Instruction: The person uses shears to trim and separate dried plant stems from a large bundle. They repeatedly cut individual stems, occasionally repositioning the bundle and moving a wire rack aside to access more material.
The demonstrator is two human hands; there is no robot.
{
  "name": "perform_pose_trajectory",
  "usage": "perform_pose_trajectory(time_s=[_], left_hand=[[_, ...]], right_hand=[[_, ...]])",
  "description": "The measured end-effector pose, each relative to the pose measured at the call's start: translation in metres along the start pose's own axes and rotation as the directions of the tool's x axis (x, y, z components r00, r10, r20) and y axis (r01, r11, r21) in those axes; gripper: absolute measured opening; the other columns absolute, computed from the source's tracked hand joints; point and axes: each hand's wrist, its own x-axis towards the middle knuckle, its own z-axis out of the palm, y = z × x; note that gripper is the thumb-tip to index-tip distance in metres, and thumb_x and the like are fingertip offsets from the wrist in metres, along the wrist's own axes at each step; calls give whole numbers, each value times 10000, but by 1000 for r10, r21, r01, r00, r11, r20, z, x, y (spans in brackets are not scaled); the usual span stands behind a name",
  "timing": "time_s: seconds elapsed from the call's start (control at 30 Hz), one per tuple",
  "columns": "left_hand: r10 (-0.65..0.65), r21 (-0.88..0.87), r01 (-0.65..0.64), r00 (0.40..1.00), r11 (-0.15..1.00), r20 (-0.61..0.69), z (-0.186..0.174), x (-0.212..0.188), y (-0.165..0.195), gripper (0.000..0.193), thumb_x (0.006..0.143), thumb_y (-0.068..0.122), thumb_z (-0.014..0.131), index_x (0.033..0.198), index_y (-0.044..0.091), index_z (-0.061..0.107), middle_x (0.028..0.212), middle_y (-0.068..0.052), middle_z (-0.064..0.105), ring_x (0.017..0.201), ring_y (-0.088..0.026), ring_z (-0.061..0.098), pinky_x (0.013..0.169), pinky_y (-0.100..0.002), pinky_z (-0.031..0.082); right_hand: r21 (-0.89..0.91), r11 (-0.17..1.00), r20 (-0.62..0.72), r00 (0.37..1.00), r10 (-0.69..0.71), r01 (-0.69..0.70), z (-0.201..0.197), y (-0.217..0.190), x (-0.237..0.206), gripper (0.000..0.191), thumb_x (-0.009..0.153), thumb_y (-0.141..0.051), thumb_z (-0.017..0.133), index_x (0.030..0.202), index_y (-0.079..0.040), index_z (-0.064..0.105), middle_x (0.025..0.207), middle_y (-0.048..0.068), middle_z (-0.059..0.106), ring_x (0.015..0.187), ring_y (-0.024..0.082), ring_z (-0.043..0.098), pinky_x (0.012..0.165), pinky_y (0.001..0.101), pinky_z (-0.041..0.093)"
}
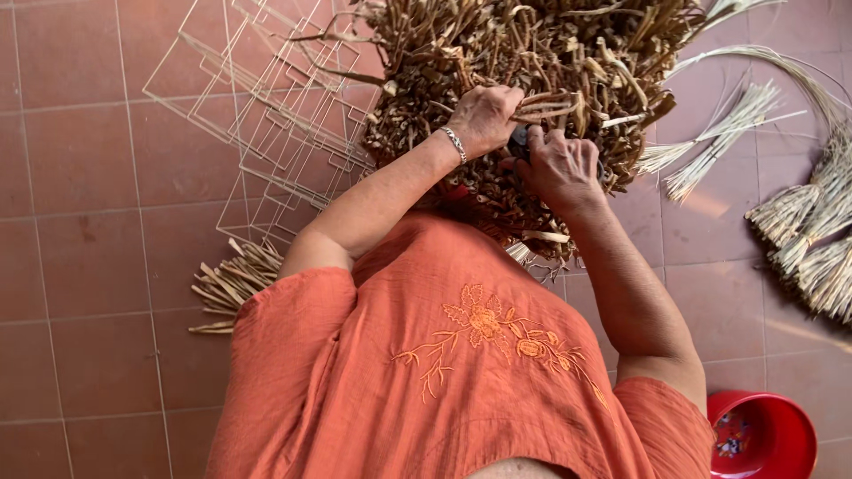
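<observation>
A big heap of dried brown plant stems lies on the tiled floor in front of me. My left hand, with a silver bracelet on the wrist, grips a small bunch of stems sticking out of the heap. My right hand is closed round a dark tool, likely scissors or cutters, held right next to the left hand against the stems. Most of the tool is hidden by my fingers. My orange embroidered shirt fills the lower middle of the view.
Thin white wire frames are stacked on the floor at the left. Cut stem pieces lie by my left elbow. Pale straw bundles lie at the right. A red plastic bucket stands at the bottom right.
</observation>
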Motion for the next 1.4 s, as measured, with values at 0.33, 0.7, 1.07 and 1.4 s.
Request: perform_pose_trajectory(time_s=[0.33,0.7,1.07,1.4], left_hand=[[-582,-859,391,801,331,141,-16,-15,-26,159,829,238,810,815,110,716,776,-2,720,773,-110,694,708,-303,606],[-747,-911,376,652,166,133,-119,-164,-81,127,953,144,709,894,33,685,867,-102,735,658,-151,625,533,-325,502],[-979,-745,648,202,155,-29,-113,-281,-71,87,915,79,729,993,47,706,747,-10,691,621,-101,665,559,-264,561],[-952,-105,956,-255,-275,170,-89,-389,-65,345,897,378,751,1044,86,641,967,-130,719,843,-256,715,788,-463,602]], right_hand=[[-58,998,33,999,-8,10,8,11,-4,669,989,-733,564,1053,-69,603,697,89,649,603,230,633,608,437,507],[501,865,-224,970,96,30,-33,11,-37,663,915,-528,823,1356,-63,657,827,60,746,723,146,718,656,336,561],[373,901,-261,957,-130,224,-12,-23,38,626,925,-463,898,1368,-80,677,825,77,722,708,207,707,590,381,530],[247,919,-342,915,-214,307,55,-24,114,538,1022,-355,895,1412,-94,633,1144,112,769,916,293,751,793,419,574]])
